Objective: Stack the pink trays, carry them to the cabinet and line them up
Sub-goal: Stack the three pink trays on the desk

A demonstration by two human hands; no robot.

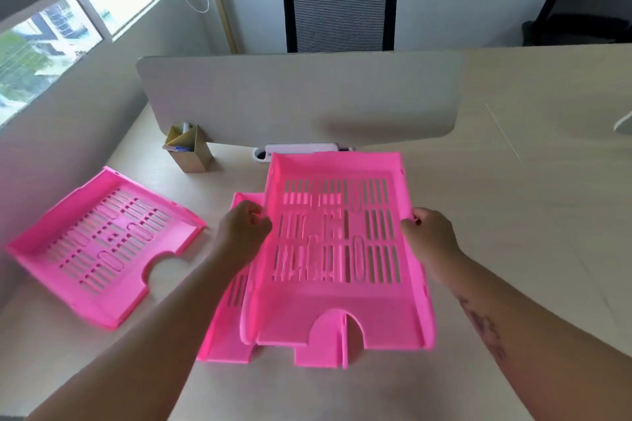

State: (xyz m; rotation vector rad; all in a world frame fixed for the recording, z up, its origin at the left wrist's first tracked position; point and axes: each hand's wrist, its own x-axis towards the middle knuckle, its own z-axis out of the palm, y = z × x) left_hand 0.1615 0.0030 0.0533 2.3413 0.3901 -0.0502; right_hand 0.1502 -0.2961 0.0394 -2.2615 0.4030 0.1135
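Observation:
I hold a pink slotted tray by its two long sides, my left hand gripping the left wall and my right hand the right wall. It hovers over a second pink tray that lies on the desk beneath it, shifted a little to the left and mostly covered. A third pink tray rests flat on the desk at the left, turned at an angle, apart from the other two.
A grey divider panel stands across the beige desk just behind the trays. A cardboard pen holder and a white power strip sit at its foot. Black chairs stand beyond. A wall with a window runs along the left.

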